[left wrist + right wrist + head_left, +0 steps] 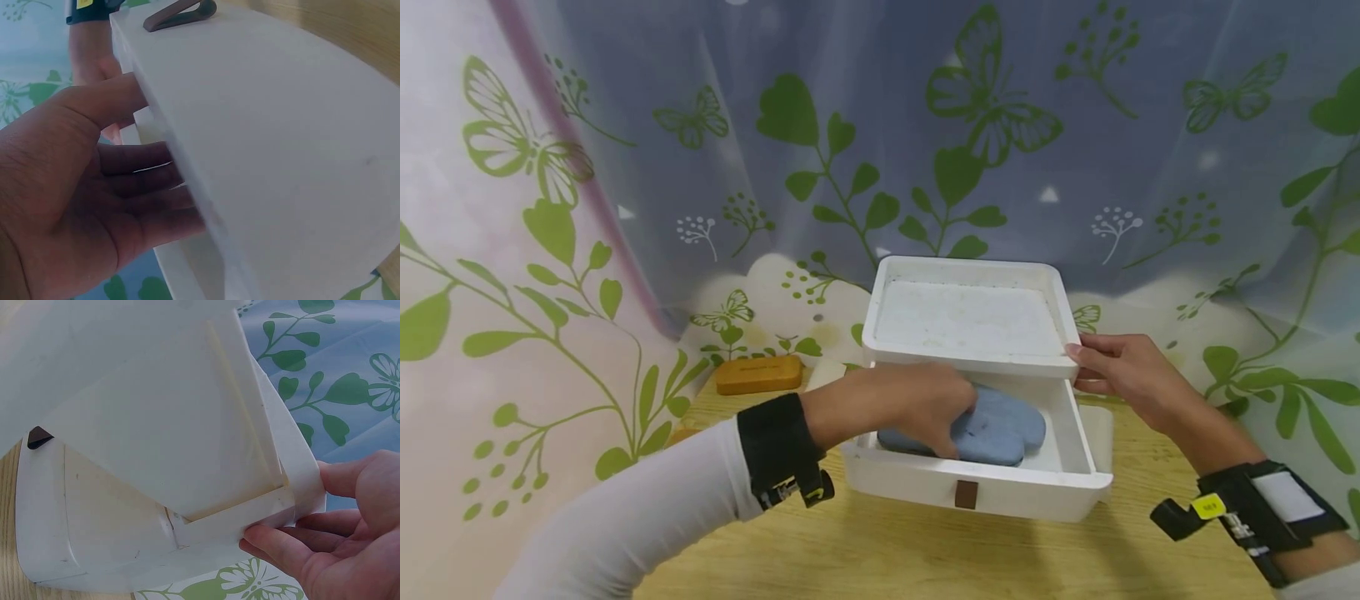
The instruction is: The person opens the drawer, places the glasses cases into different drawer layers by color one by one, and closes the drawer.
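Observation:
A white storage box (970,312) with a recessed top has its drawer (1060,421) pulled out toward me. Inside the drawer lies a blue, padded-looking piece with rounded lobes (1000,425); its exact kind is unclear. My left hand (917,404) reaches down over it, thumb toward the drawer front. In the left wrist view the left hand's fingertips are hidden behind the drawer front, so its grip on the blue piece does not show. With thumb and fingers on either side, my right hand (1123,375) holds the box's right edge (306,472).
A brown tab handle (966,494) is on the drawer front. Back left on the wooden table (925,558) lies an orange-brown case (758,375). Pale pieces stick out beside the box. Behind everything hangs a leaf-and-butterfly curtain (865,125).

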Demonstrator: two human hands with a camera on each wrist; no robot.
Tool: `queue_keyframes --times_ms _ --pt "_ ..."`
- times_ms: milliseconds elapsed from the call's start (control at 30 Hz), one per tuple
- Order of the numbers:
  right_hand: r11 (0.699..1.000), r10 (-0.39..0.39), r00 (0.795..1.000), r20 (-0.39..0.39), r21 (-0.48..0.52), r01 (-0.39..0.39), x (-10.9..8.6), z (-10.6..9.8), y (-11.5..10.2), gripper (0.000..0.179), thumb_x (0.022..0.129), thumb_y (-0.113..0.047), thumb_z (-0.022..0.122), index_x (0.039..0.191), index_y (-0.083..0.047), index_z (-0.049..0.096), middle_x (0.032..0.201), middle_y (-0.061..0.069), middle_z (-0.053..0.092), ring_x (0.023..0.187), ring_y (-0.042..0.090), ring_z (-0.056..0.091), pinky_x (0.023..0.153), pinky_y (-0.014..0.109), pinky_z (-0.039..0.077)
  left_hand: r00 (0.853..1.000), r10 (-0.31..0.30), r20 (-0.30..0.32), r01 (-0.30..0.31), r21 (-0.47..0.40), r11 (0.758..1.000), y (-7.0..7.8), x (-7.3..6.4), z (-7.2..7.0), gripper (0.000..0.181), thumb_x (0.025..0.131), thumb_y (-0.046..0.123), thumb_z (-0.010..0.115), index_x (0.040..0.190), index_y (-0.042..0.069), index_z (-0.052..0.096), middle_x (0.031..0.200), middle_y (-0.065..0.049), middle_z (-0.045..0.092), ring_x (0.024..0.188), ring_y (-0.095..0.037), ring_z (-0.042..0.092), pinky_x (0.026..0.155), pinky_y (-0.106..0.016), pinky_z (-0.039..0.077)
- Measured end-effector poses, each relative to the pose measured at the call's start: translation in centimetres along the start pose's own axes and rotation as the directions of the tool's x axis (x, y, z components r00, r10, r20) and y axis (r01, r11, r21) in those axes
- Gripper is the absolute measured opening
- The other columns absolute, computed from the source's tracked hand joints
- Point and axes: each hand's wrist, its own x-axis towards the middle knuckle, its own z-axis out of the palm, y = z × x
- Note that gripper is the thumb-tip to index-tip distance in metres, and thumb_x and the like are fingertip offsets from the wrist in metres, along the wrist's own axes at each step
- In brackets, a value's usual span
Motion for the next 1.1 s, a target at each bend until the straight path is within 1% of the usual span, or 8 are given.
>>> queue_keyframes --times_ms 167,300,433,533,700,867,967,1100 --pt "1.0 0.001 1.0 -0.001 -0.004 -0.001 0.1 0.0 0.1 0.072 0.109 -0.038 0.054 0.158 0.009 0.03 0.155 0.035 0.043 0.101 -0.006 0.067 0.095 0.031 0.061 0.999 -0.024 0.037 0.025 -0.026 0.999 0.3 0.5 0.6 0.026 0.092 0.036 0.078 0.085 0.017 0.062 0.069 0.008 0.052 0.06 -0.006 0.046 0.055 -0.019 0.035" --pt "1.0 0.009 1.0 -0.001 -0.009 -0.009 0.1 0.1 0.2 0.073 0.109 -0.038 0.054 0.159 0.009 0.029 0.155 0.035 0.044 0.101 -0.006 0.067 0.095 0.031 0.061 0.997 -0.048 0.058 0.052 -0.063 0.997 0.4 0.6 1.1 0.026 0.093 0.031 0.077 0.081 0.017 0.059 0.068 0.006 0.044 0.059 -0.008 0.044 0.054 -0.022 0.033" --pt "1.0 0.014 1.0 -0.003 -0.003 -0.014 0.1 0.1 0.1 0.074 0.108 -0.039 0.055 0.159 0.008 0.029 0.155 0.035 0.043 0.099 -0.008 0.067 0.095 0.029 0.061 0.996 -0.058 0.062 0.061 -0.055 0.997 0.5 0.8 1.4 0.029 0.095 0.031 0.076 0.079 0.017 0.056 0.069 0.006 0.042 0.061 -0.009 0.043 0.055 -0.022 0.033" --pt "1.0 0.015 1.0 -0.004 -0.005 -0.015 0.1 0.0 0.0 0.075 0.108 -0.04 0.055 0.159 0.007 0.029 0.155 0.035 0.043 0.1 -0.008 0.066 0.095 0.03 0.061 0.997 -0.055 0.059 0.056 -0.025 0.998 0.6 1.0 1.4 0.028 0.094 0.03 0.077 0.08 0.016 0.057 0.071 0.006 0.045 0.062 -0.009 0.045 0.056 -0.022 0.034" --pt "1.0 0.007 1.0 -0.008 -0.025 -0.007 0.0 0.0 0.1 0.074 0.108 -0.041 0.055 0.159 0.006 0.031 0.155 0.034 0.044 0.103 -0.004 0.068 0.095 0.031 0.061 0.998 -0.049 0.048 0.049 -0.008 0.999 0.7 1.0 1.3 0.026 0.093 0.032 0.079 0.085 0.016 0.061 0.074 0.006 0.053 0.065 -0.009 0.049 0.058 -0.022 0.037" --pt "1.0 -0.002 1.0 -0.002 -0.012 0.002 -0.1 0.0 0.1 0.073 0.108 -0.039 0.055 0.159 0.006 0.03 0.156 0.034 0.043 0.102 -0.007 0.066 0.095 0.03 0.061 0.997 -0.053 0.053 0.052 0.016 0.999 0.6 1.0 1.4 0.025 0.092 0.038 0.08 0.097 0.016 0.069 0.081 0.007 0.062 0.069 -0.007 0.053 0.061 -0.02 0.039" --pt "1.0 -0.001 1.0 0.003 -0.005 0.001 0.0 0.0 0.1 0.073 0.108 -0.039 0.055 0.159 0.006 0.03 0.157 0.034 0.041 0.1 -0.01 0.065 0.095 0.029 0.061 0.997 -0.055 0.054 0.055 0.008 0.998 0.6 1.0 1.4 0.029 0.092 0.039 0.08 0.105 0.014 0.071 0.085 0.007 0.065 0.071 -0.006 0.055 0.063 -0.019 0.041" --pt "1.0 0.004 1.0 0.003 -0.01 -0.004 0.0 0.1 0.0 0.074 0.108 -0.04 0.055 0.159 0.007 0.029 0.157 0.034 0.041 0.1 -0.01 0.065 0.095 0.029 0.061 0.998 -0.045 0.054 0.045 -0.004 0.999 0.4 0.9 1.4 0.03 0.092 0.038 0.08 0.109 0.013 0.072 0.088 0.008 0.067 0.073 -0.005 0.055 0.064 -0.019 0.042"
